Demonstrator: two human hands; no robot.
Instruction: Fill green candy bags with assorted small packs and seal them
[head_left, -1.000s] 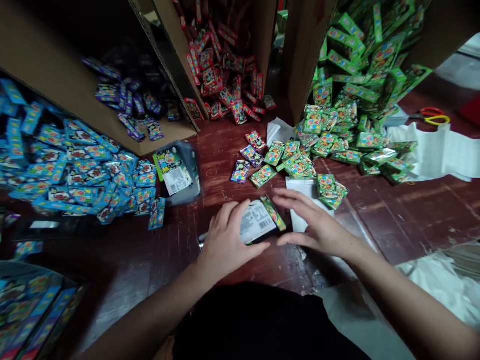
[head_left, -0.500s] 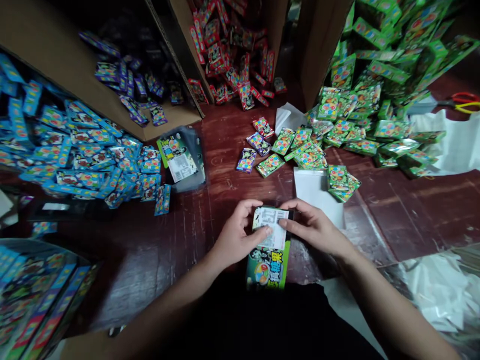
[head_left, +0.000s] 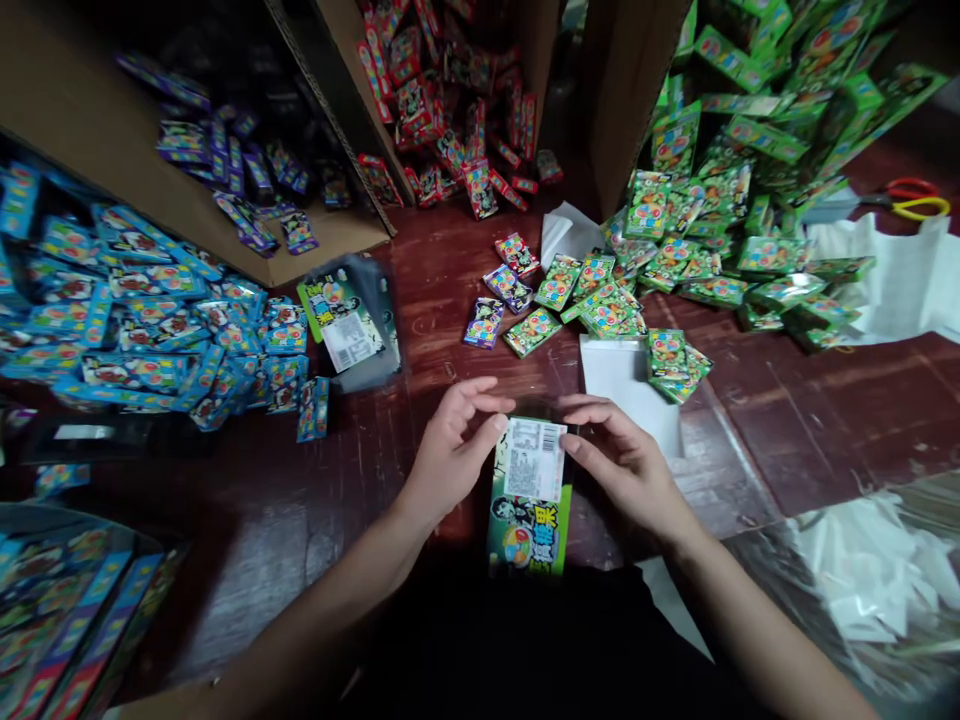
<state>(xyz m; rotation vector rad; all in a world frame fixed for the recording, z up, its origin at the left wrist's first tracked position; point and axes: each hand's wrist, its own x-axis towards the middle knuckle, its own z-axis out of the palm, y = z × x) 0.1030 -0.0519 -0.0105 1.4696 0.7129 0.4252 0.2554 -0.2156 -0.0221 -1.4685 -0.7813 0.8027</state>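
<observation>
A green and black printed bag [head_left: 529, 535] with colourful lettering lies upright in front of my body, its lower end against my dark clothing. A white label [head_left: 534, 460] with a barcode covers its upper part. My left hand [head_left: 459, 435] is open at the bag's upper left corner, thumb tip close to the label's edge. On the other side, my right hand [head_left: 622, 455] has its fingers stretched out and apart, the thumb at the label's right edge. Whether either thumb still touches the bag is hard to tell.
Blue boxes [head_left: 150, 310] pile up at left, near a stack of similar printed bags [head_left: 352, 325]. Cardboard cartons hold purple [head_left: 255, 170] and red boxes [head_left: 450, 110]. Green boxes [head_left: 705, 220] spread at right, with scissors [head_left: 919, 198] and white paper [head_left: 630, 385].
My left thumb has slid off the label towards its left edge, and both hands have loosened around the bag. The view has shifted slightly.
</observation>
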